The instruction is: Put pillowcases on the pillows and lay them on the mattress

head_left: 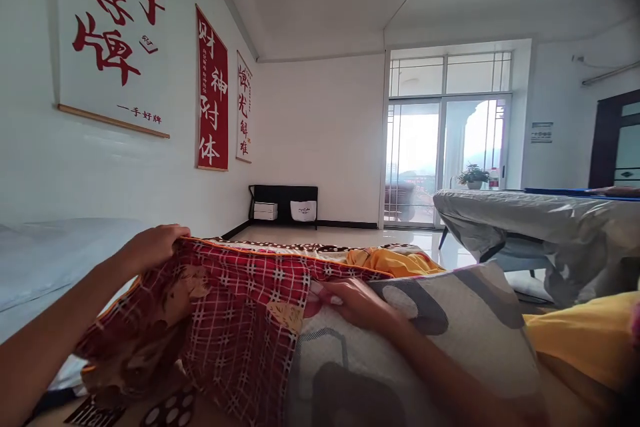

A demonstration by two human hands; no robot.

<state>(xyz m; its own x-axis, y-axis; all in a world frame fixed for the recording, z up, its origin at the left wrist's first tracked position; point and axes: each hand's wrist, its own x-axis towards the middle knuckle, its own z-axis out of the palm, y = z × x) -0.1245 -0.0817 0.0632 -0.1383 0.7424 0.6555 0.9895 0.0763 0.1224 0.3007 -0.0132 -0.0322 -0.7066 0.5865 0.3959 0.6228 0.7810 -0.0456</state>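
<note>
A red plaid cloth [240, 307] with orange piping and a printed brown pattern hangs in front of me. My left hand [157, 247] is closed on its upper left corner and lifts that edge. To the right lies a thick grey-and-white patterned cloth [425, 347], partly beside the plaid one. Where the two fabrics meet, my right hand [353, 303] pinches the edge of the grey-and-white cloth; its fingertips are close to the plaid cloth. Yellow fabric [395, 261] lies bunched behind the top edge.
Another yellow cloth [585, 333] is at the right. Beyond it stands a table under a plastic cover [500, 203], with a chair [525, 253] beside it. A low black rack [283, 203] is by the far wall, left of the glass doors [447, 147]. White plastic sheeting [50, 260] covers the left side.
</note>
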